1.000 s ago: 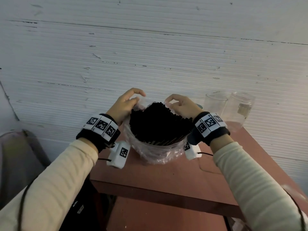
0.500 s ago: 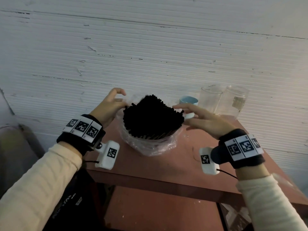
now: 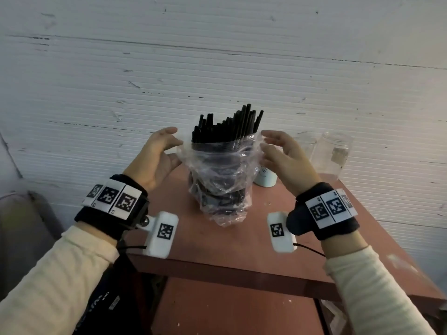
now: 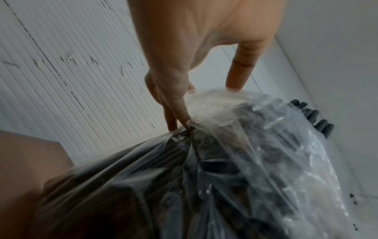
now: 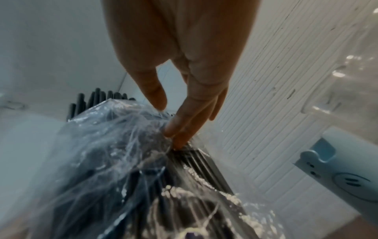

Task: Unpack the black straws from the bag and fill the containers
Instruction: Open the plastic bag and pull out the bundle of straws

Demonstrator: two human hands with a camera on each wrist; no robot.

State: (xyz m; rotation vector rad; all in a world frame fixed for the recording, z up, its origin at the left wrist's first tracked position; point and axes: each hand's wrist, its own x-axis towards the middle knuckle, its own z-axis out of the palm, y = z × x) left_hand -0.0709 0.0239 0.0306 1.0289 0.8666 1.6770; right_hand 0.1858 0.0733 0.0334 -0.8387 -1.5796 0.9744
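My left hand (image 3: 154, 158) and right hand (image 3: 283, 158), fingers loosely spread, press the bag (image 3: 217, 180) standing on the table (image 3: 217, 250). Straws (image 3: 229, 126) poke out; jars (image 3: 333, 153) behind it look empty, nothing unpacked.

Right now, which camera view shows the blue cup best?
The right wrist view: the blue cup is near and unblocked, at the right edge, partly cut off. In the head view the right hand and the bag cover most of the cup. The left wrist view does not show it.
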